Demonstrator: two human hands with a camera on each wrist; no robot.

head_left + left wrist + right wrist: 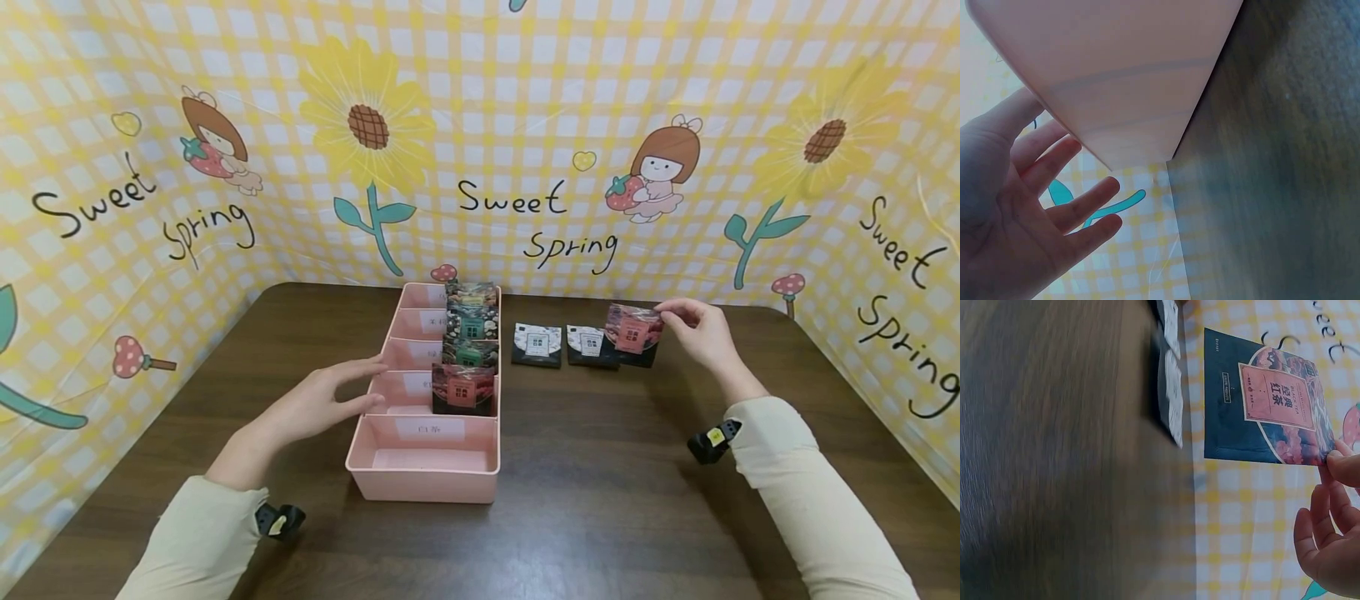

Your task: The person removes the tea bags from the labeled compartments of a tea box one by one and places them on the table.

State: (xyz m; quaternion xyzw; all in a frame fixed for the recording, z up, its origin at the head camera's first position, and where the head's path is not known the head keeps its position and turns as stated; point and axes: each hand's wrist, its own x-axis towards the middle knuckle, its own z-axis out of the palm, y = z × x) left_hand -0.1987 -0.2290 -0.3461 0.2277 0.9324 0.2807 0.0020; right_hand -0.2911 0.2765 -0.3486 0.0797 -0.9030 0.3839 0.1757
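Note:
My right hand [703, 337] pinches a red and black tea sachet [633, 329] by its upper corner; the right wrist view shows BLACK TEA on its pink label [1275, 397]. The lifted sachet overlaps a white and black sachet [585, 343] in the head view. Another white and black sachet [536, 345] lies to its left on the table. A long pink divided box [423, 486] stands beside them. At the box's left rim my left hand [318, 400] rests with its fingers spread; the left wrist view hides some fingertips behind the rim.
Red [463, 392], green [468, 354] and other dark sachets stand in the box's rear compartments, which bear white labels. The front compartment [427, 458] shows its bare floor. A yellow checked cloth [480, 150] rises behind the brown table [585, 500] and at both sides.

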